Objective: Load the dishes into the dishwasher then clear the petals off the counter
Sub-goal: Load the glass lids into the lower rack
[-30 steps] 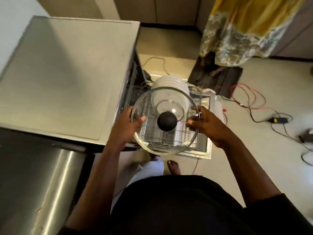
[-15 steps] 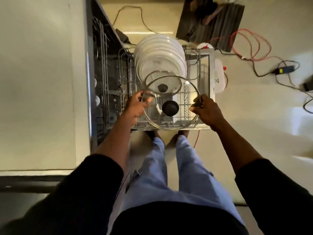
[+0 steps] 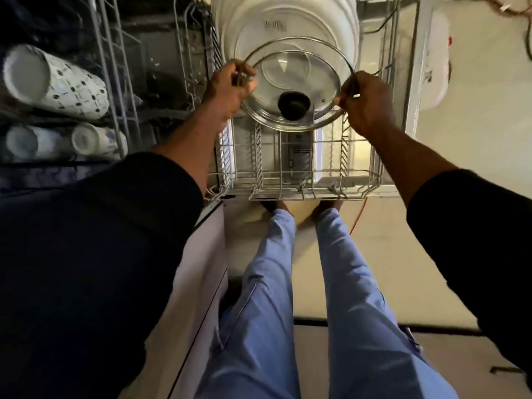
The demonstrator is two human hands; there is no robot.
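Lid of glass (image 3: 299,82) with a metal rim, its black knob (image 3: 293,106) toward the head camera, is held tilted over the middle of the pulled-out lower rack (image 3: 288,182), just in front of the white plates (image 3: 288,15) standing at the rack's far end. Whether its lower rim rests on the tines cannot be told. The left hand (image 3: 227,87) pinches the lid's left edge and the right hand (image 3: 365,102) grips its right edge. Patterned mugs (image 3: 54,79) lie in another rack at the left.

Clear glossy glass lid (image 3: 296,79) with metal rim, matt black knob (image 3: 293,103), white-coated wire rack (image 3: 288,180), glossy white plates (image 3: 288,21)
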